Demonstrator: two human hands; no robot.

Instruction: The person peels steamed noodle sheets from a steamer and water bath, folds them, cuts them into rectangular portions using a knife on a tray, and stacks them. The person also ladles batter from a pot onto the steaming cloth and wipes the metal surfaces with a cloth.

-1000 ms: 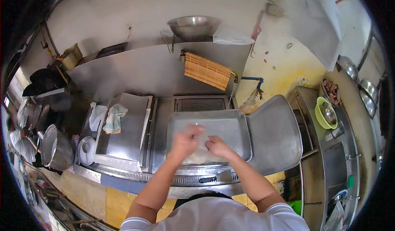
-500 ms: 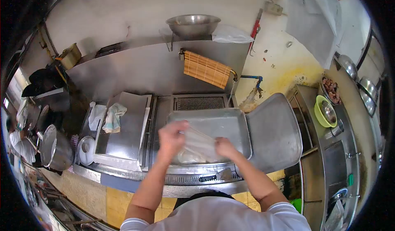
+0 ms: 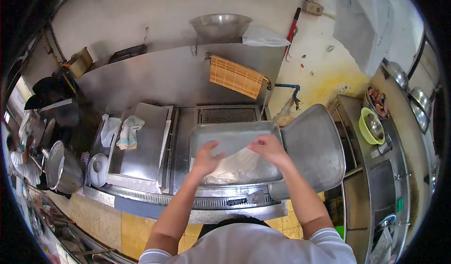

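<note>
Head view, metal tray [image 3: 235, 135] containing crumpled pale sheet [image 3: 236, 167], left hand [image 3: 206, 159] grip wide, right hand [image 3: 269, 149] (grip unclear)

A person's two bare hands are over a shallow metal tray [image 3: 237, 133] on a steel desk [image 3: 182, 144]. A thin, pale sheet [image 3: 235, 166] lies wrinkled in the tray's near part. The left hand [image 3: 206, 158], slightly blurred, has thumb and fingers apart; the right hand [image 3: 268, 148] is at the sheet's far edge, its grip unclear. A bamboo mat [image 3: 236, 77] hangs behind the tray.
</note>
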